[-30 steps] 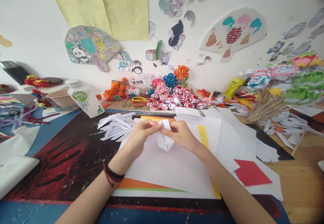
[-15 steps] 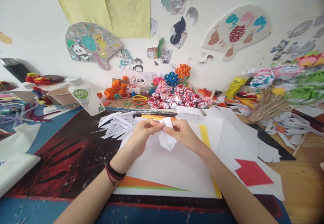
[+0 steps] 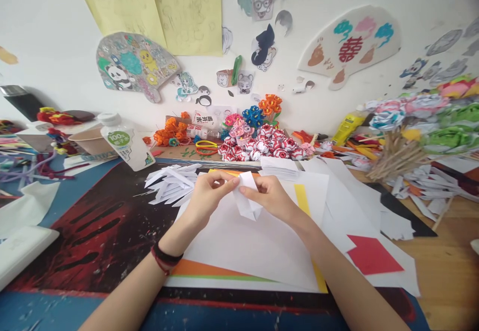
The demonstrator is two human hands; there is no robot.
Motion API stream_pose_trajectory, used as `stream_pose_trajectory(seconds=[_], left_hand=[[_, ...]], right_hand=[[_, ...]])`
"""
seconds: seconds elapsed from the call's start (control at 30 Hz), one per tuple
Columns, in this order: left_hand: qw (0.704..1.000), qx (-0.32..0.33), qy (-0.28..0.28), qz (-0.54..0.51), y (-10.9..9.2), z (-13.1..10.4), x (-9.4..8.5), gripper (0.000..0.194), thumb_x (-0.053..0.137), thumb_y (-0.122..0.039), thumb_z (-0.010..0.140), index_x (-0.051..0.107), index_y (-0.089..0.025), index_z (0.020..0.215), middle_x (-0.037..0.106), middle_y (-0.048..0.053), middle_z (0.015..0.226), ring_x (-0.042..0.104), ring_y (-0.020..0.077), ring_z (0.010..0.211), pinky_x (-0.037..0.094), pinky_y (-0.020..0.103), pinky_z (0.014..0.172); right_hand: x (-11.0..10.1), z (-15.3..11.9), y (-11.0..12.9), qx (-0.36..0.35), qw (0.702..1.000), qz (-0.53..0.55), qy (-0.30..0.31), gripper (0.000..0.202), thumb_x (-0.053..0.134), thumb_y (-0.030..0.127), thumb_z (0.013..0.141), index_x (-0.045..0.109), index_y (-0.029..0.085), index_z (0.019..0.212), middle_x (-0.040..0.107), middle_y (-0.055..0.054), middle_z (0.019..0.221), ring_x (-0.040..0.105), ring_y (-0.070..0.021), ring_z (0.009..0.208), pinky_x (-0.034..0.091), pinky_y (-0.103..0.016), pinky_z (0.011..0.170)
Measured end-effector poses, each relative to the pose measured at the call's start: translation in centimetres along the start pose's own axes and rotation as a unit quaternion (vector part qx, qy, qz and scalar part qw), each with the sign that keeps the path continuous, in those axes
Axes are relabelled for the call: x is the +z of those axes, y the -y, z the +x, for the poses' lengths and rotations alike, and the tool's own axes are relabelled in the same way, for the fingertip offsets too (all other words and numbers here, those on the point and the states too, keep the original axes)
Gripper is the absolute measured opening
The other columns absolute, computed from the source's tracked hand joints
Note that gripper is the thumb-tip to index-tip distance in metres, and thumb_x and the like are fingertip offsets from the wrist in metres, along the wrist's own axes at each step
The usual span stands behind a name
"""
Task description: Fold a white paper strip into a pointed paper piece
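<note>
A small folded piece of white paper (image 3: 247,202) is held up between my two hands, above large white sheets (image 3: 258,251). My left hand (image 3: 213,191) pinches its upper left edge between thumb and fingers. From the other side, my right hand (image 3: 271,194) grips it with the thumb lying across its front. The lower end of the folded paper hangs free and shows a creased, pointed fold. Dark and red bands (image 3: 166,257) circle my left wrist.
Folded white paper strips (image 3: 172,184) lie left of my hands, and a paper stack (image 3: 279,168) behind them. A white bottle (image 3: 127,144) stands back left. Red-and-white paper flowers (image 3: 265,144) line the wall. A red paper piece (image 3: 375,254) lies at right.
My left hand has shifted slightly left and its thumb has moved to the paper's edge. The folded paper has tilted a little, its lower end now further right.
</note>
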State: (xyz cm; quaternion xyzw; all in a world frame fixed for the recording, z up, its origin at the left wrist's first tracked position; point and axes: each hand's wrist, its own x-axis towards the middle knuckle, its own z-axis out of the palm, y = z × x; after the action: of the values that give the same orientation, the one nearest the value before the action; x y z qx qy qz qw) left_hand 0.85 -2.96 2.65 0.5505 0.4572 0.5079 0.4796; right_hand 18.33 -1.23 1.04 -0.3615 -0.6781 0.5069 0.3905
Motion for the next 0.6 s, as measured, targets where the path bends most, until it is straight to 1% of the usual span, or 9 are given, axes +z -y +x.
stream_pose_trajectory(seconds=[0.1, 0.17, 0.27, 0.47, 0.6], left_hand=[[1.0, 0.016, -0.027, -0.001, 0.1, -0.2, 0.5, 0.022, 0.071, -0.038, 0.073, 0.068, -0.016, 0.07, 0.067, 0.004, 0.074, 0.057, 0.0164, 0.068, 0.042, 0.028, 0.064], [0.999, 0.021, -0.04, 0.001, 0.2, -0.3, 0.7, 0.022, 0.071, -0.038, 0.073, 0.068, -0.016, 0.069, 0.066, 0.003, 0.072, 0.056, 0.0159, 0.067, 0.042, 0.028, 0.062], [0.999, 0.021, -0.044, -0.01, 0.2, -0.5, 1.0, 0.022, 0.071, -0.037, 0.073, 0.067, -0.016, 0.069, 0.064, 0.003, 0.071, 0.055, 0.0151, 0.066, 0.042, 0.027, 0.062], [0.997, 0.011, -0.045, -0.057, 0.3, -0.7, 1.3, 0.021, 0.072, -0.034, 0.074, 0.065, -0.016, 0.068, 0.062, 0.001, 0.07, 0.053, 0.0134, 0.066, 0.041, 0.026, 0.062], [0.997, 0.014, -0.046, -0.057, 0.4, -0.7, 1.3, 0.021, 0.071, -0.035, 0.074, 0.064, -0.016, 0.068, 0.062, 0.001, 0.07, 0.054, 0.0137, 0.066, 0.041, 0.026, 0.062]], right_hand=[[0.1, 0.0, 0.0, 0.001, 1.0, 0.004, -0.003, 0.035, 0.064, 0.047, 0.078, 0.067, 0.012, 0.077, 0.055, -0.001, 0.067, 0.045, -0.0114, 0.058, 0.034, -0.023, 0.051], [0.2, 0.0, 0.0, 0.005, 1.0, 0.008, -0.005, 0.035, 0.065, 0.048, 0.078, 0.067, 0.012, 0.076, 0.054, 0.0, 0.065, 0.045, -0.0112, 0.056, 0.034, -0.023, 0.05], [0.3, 0.0, 0.0, 0.007, 1.0, 0.009, -0.007, 0.036, 0.065, 0.047, 0.078, 0.066, 0.012, 0.072, 0.052, 0.0, 0.061, 0.044, -0.0107, 0.054, 0.032, -0.023, 0.049], [0.6, -0.2, 0.1, 0.003, 1.0, 0.019, -0.015, 0.036, 0.065, 0.048, 0.078, 0.067, 0.012, 0.074, 0.05, 0.0, 0.061, 0.041, -0.0101, 0.054, 0.031, -0.023, 0.049], [0.7, -0.2, 0.1, 0.007, 1.0, 0.027, -0.014, 0.038, 0.065, 0.05, 0.077, 0.067, 0.012, 0.073, 0.05, 0.001, 0.06, 0.041, -0.01, 0.053, 0.03, -0.024, 0.048]])
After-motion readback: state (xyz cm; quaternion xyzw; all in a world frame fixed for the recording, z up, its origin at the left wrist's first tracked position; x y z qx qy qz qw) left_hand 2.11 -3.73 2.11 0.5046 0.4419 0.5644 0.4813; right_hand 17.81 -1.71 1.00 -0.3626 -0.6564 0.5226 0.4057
